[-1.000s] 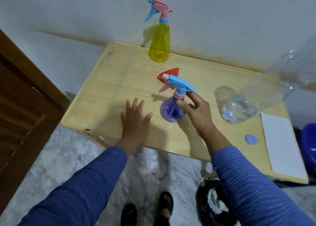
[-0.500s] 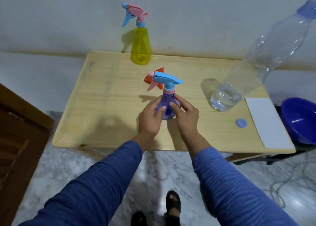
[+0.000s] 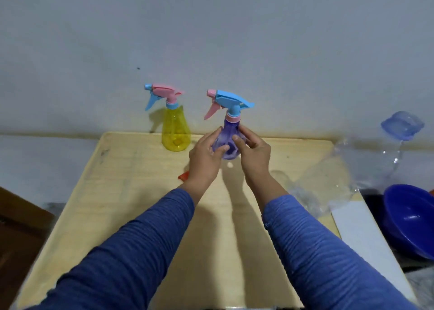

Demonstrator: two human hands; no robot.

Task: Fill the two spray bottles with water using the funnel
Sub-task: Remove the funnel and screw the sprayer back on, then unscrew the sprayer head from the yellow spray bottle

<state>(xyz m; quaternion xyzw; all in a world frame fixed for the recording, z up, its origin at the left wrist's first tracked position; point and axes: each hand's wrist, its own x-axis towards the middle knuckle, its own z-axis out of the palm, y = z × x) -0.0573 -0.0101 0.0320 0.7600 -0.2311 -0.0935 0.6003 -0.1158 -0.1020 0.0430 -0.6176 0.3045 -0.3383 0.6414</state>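
A purple spray bottle (image 3: 229,135) with a blue and pink trigger head is held up above the wooden table (image 3: 131,192). My left hand (image 3: 205,157) grips its body from the left and my right hand (image 3: 253,152) grips it from the right. A yellow spray bottle (image 3: 176,131) with a pink and blue trigger head stands at the table's back edge by the wall. A red funnel (image 3: 184,176) lies on the table, mostly hidden behind my left wrist. A large clear water bottle (image 3: 340,176) with a blue cap stands at the right, blurred.
A white board (image 3: 366,234) lies along the table's right edge. A dark blue basin (image 3: 413,218) sits off the table to the right. A brown wooden door (image 3: 16,227) is at the lower left. The wall rises right behind the table.
My left hand left the tabletop and joined the right on the purple bottle. Both hands then lifted it off the table. The view tilted upward.
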